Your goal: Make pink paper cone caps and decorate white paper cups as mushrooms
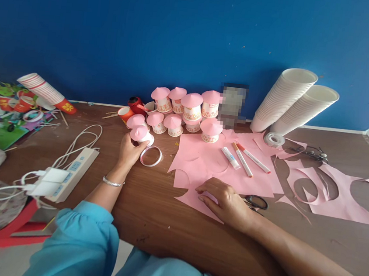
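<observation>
The left hand [132, 151] is closed around the lower side of a cone-roofed paper cup [141, 135], its thumb at the cup's near right side; whether the cup touches the desk [143, 212] cannot be told. This cup is left of the large pink paper sheet [197, 170], at the near left end of a cluster of similar pink-topped cups [173, 126]. That cluster gathers at the sheet's far left, the rightmost front cup standing at the sheet's far edge. A roll of double-sided tape [150, 156] lies between the left hand and the sheet.

The right hand [222, 200] rests palm down over the sheet's near part, fingers loosely bent, thumb spread apart from them, and nothing visible in its grasp. Black-handled scissors [257, 202] lie just beside it, by the sheet's near right edge. A glue stick [230, 157], an orange marker [243, 160] and a red-capped marker [254, 159] lie side by side on the sheet.

Beyond the sheet's far right corner, two leaning stacks of white paper cups [283, 101] reach up along the blue wall [195, 34], with a clear tape roll [274, 140] in front of them. Pink paper offcuts [336, 195] lie right of the sheet. Well to the sheet's left is a white power strip [74, 174] with a charger [51, 182].
</observation>
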`<state>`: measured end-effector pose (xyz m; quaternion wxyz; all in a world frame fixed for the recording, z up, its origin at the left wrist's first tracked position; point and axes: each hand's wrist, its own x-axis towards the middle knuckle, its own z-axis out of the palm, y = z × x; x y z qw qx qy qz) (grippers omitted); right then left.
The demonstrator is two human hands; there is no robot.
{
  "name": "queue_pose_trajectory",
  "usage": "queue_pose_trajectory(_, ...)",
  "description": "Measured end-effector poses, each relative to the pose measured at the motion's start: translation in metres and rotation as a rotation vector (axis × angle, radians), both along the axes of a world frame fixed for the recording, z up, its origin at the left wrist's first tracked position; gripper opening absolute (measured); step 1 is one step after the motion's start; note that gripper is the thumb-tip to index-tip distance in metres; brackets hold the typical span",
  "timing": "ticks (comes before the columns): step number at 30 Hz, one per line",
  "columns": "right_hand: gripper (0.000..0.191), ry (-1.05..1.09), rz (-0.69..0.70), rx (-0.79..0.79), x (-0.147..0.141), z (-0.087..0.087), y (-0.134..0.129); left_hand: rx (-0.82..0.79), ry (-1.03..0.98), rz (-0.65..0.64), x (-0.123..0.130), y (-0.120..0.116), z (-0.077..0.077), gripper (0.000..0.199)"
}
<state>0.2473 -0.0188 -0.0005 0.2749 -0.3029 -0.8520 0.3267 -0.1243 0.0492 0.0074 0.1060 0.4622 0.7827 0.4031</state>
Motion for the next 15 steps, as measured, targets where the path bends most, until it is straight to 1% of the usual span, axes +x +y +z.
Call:
queue_pose_trajectory(3, 0.015, 0.002, 0.009, -0.002, 0.0, -0.001, 0.001, 0.025, -0.122, 0.03, 0.0, -0.007, 0.003, 0.057)
queue_pose_trajectory(7, 0.016, -0.023, 0.012, -0.017, 0.0, 0.0, 0.001, 0.11, -0.244, -0.007, -0.005, -0.018, 0.008, 0.063)
queue_pose_trajectory(11, 0.016, -0.028, 0.02, -0.006, 0.0, 0.0, 0.002, 0.146, -0.262, -0.025, -0.015, -0.021, 0.012, 0.067)
queue_pose_trajectory(15, 0.017, -0.025, 0.013, 0.0, 0.0, 0.0, 0.002, 0.108, -0.251, 0.01, -0.022, -0.02, 0.01, 0.07)
